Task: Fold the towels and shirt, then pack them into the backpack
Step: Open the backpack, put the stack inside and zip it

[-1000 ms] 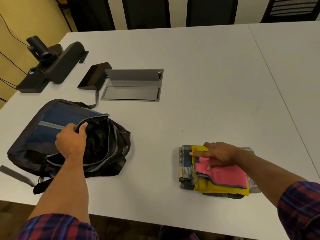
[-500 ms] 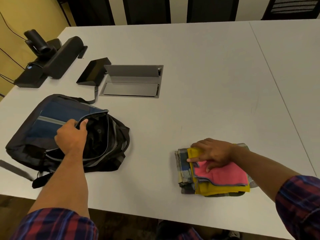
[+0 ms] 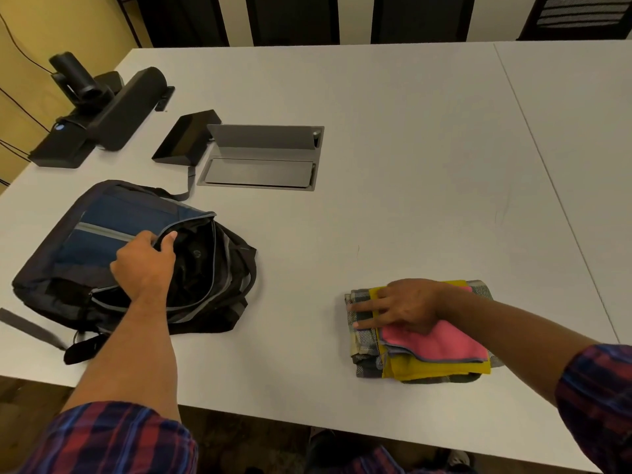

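Note:
A dark blue and black backpack [image 3: 102,234] lies flat on the left of the white table, its main compartment unzipped. My left hand [image 3: 145,265] grips the upper edge of that opening and holds it apart. On the right sits a folded stack: a pink towel [image 3: 441,343] on top, a yellow towel [image 3: 431,367] under it, and a grey plaid shirt [image 3: 359,333] at the bottom. My right hand [image 3: 407,306] lies on the stack with straight fingers reaching over its left edge onto the shirt.
A black conference camera and speaker bar [image 3: 102,111] stand at the far left. A black wedge device [image 3: 188,136] and an open grey cable hatch [image 3: 263,159] sit behind the backpack. The table's front edge [image 3: 273,415] is close to me. Dark chairs line the far side.
My right hand has slid left across the stack, its fingers now stretched over the shirt's left edge. My left hand still holds the backpack opening.

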Demonstrator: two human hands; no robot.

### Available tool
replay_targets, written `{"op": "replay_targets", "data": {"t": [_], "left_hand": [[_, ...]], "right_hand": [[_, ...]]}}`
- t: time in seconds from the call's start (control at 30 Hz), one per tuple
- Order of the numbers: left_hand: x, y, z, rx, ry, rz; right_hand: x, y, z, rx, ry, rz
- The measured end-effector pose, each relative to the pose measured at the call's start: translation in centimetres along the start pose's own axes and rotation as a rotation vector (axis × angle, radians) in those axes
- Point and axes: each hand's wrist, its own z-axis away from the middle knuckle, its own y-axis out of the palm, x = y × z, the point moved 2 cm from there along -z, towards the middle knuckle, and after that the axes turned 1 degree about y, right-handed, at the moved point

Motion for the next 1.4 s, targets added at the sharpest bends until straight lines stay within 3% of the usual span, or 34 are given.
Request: {"op": "replay_targets", "data": {"t": [0.17,0.43,0.7,0.87,0.93,1.07,1.17,1.4], "left_hand": [[0.1,0.2,0.1,0.004,-0.006,0.004],[0.2,-0.2,-0.3,0.014,-0.007,-0.014],[0.0,0.2,0.1,0.013,0.002,-0.032],[0.3,0.4,0.4,0.031,0.010,-0.035],[0.4,0.4,0.4,0.038,0.005,-0.046],[0.6,0.4,0.3,0.036,0.012,-0.055],[0.6,0.5,0.2,0.035,0.013,-0.053],[0.7,0.4,0.2,0.044,0.016,-0.056]], "right_hand": [[1.9,-1.9,-5.4,0.286,-0.069,0.135],[2.2,-2.4,-7.5,0.182,-0.002,0.104],[-0.8,-2.0,-5.8,-0.257,0.108,0.087],[-1.5,-0.8,-0.5,-0.218,0.576,-0.243],[-1.3,0.4,1.5,-0.170,0.664,-0.329],[-0.6,1.9,3.5,-0.022,0.683,-0.537],[-0.8,2.2,3.5,-0.011,0.668,-0.642],[-1.5,2.6,1.5,-0.021,0.580,-0.596]]}}
